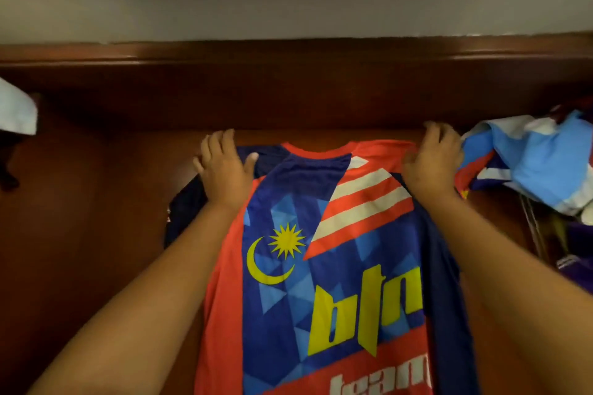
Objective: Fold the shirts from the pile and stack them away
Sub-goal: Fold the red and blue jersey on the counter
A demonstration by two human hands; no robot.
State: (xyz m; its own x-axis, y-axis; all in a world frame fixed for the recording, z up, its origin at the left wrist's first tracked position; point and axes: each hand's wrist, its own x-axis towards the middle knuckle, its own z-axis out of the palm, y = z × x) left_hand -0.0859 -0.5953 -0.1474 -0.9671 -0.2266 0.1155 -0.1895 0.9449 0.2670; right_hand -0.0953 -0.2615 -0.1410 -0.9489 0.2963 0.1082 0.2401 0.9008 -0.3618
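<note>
Head view: hands (224, 167) flatten red-blue jersey (321, 266) (yellow crescent, star).

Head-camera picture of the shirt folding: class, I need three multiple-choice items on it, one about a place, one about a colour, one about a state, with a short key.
1. Where is the pile of unfolded clothes?
A. Right of the spread jersey
B. On top of the jersey
C. Left of the jersey

2. What colour are the crescent and star on the jersey?
A. White
B. Yellow
C. Green

3. How does the jersey lie?
A. Rolled up
B. Folded in half
C. Spread flat on the wooden surface

Key: 1 A, the heap sits past the right hand. 2 B, both are yellow. 3 C, the left hand and the right hand rest on its shoulders.
</note>
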